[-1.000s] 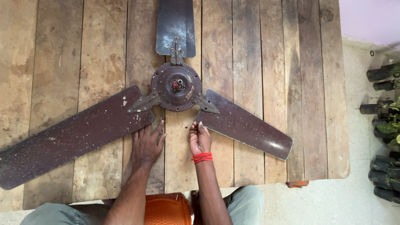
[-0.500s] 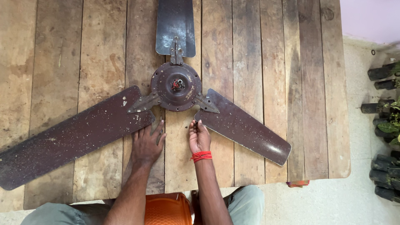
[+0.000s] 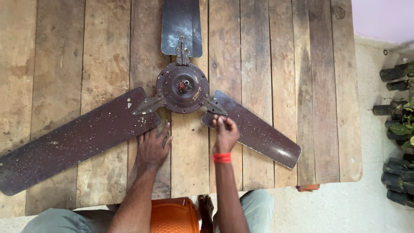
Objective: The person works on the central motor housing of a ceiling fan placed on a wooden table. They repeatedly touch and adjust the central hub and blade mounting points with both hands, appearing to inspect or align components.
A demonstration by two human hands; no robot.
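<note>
A dark brown three-bladed ceiling fan lies flat on a plank table (image 3: 267,64), its round motor hub (image 3: 183,87) facing up. My left hand (image 3: 152,148) rests flat on the boards with fingers spread, its fingertips at the near edge of the long left blade (image 3: 77,138). My right hand (image 3: 224,133), with a red band at the wrist, has its fingertips pinched together on the root of the right blade (image 3: 258,131), just below its metal bracket (image 3: 213,105). Whether anything small sits between those fingers is hidden. The third blade (image 3: 181,26) points away from me.
An orange plastic stool (image 3: 172,215) and my bare foot (image 3: 206,207) show below the table's near edge. Dark pots with green plants (image 3: 399,129) line the floor at the right. A small thin metal piece (image 3: 167,124) lies by my left index finger.
My right hand has moved up and to the right, from the bare boards below the hub to the root of the right blade. The left hand has stayed in place.
</note>
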